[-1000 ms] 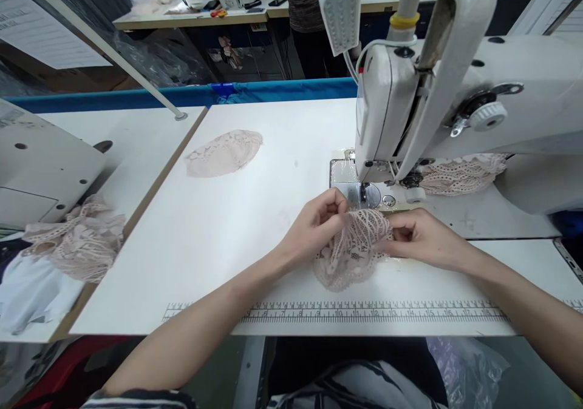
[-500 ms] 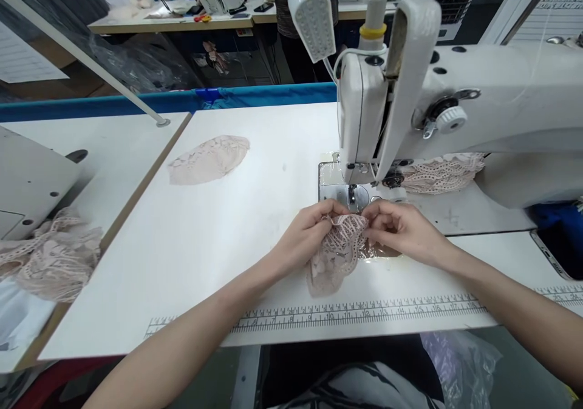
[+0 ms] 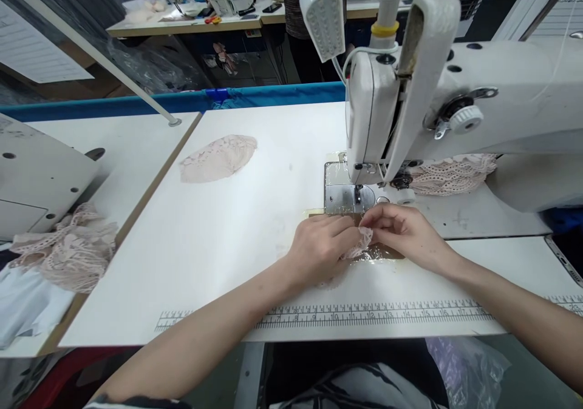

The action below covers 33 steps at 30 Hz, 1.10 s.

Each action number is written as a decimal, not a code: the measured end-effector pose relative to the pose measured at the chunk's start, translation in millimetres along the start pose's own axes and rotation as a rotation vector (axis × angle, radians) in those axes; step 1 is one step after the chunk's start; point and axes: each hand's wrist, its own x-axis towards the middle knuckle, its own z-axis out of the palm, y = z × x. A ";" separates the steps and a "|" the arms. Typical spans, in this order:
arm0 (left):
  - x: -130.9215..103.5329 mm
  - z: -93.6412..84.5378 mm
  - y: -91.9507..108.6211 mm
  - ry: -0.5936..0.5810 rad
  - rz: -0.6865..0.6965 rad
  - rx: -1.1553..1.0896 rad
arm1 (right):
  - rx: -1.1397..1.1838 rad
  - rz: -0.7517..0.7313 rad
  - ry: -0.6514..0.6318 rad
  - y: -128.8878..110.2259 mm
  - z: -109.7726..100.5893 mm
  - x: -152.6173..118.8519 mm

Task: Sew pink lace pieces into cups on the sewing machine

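Observation:
A small piece of pale pink lace (image 3: 359, 243) is bunched between my two hands, just in front of the sewing machine's needle plate (image 3: 339, 196). My left hand (image 3: 323, 245) is closed over the lace and covers most of it, its back turned up. With thumb and fingertips pinched together, my right hand (image 3: 401, 233) grips the lace's right end. The presser foot (image 3: 357, 194) of the white sewing machine (image 3: 378, 111) stands a little beyond my fingers, apart from the lace. A flat lace piece (image 3: 218, 159) lies on the table to the left.
More lace (image 3: 455, 175) sits under the machine arm. A lace pile (image 3: 79, 248) and white cloth (image 3: 34, 303) lie on the left table. A printed ruler (image 3: 378, 314) runs along the front edge. At right is a phone (image 3: 567, 254). A person (image 3: 314, 17) stands behind.
My left hand has turned over and closed across the lace, which hung spread out below my fingers before. My right hand keeps its pinch. The view has shifted slightly left.

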 end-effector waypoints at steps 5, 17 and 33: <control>1.3 -3.9 -3.1 0.068 0.095 0.126 | -0.296 -0.292 0.171 1.0 1.3 -5.6; -0.1 -3.4 -5.6 0.106 0.118 0.139 | -0.469 -0.588 0.124 -0.4 0.0 -10.0; -2.8 -3.8 -3.8 0.077 0.039 0.013 | -0.529 -0.741 0.075 1.9 -2.6 -8.4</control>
